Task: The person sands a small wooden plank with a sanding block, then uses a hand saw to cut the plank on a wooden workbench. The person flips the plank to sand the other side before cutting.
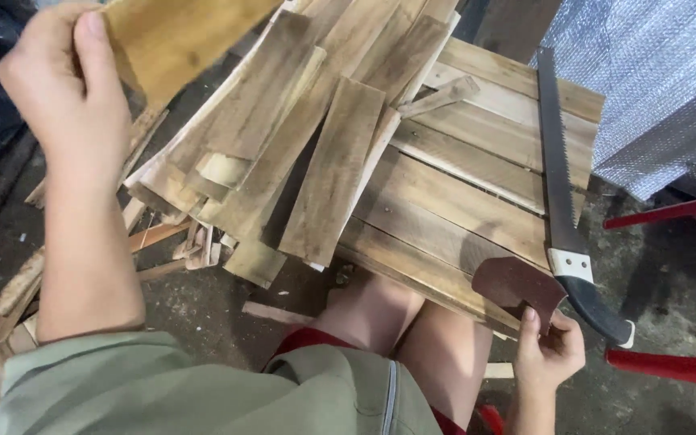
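Closest to us, our right hand [548, 354] pinches a reddish-brown piece of sandpaper [515, 283] between thumb and fingers. The sheet stands up from the fingertips and rests against the near edge of the slatted wooden pallet [477, 193], so its face is turned ready for use, we judge, rather than lying flat. Just beside that hand, to its right, a pruning saw [561, 185] lies on the pallet with its black handle [598, 310] overhanging the near edge and its toothed blade running away from us; laid that way the grip sits within easy reach of the right hand, almost touching it.

Farther out and to the left, our left hand [62, 89] is raised and closed around the lower end of a yellowish wooden slat [175, 36], thumb on the face nearest us. We hold it tilted up, clear of the rest, which seems to present its face for a look or for rubbing. The sandpaper is well apart from this slat, across our lap.

Between the two hands, a loose stack of wooden slats [300, 137] fans over the pallet's left side. Beyond it, offcuts [147, 242] litter the floor, and red metal bars [670, 211] show at far right.
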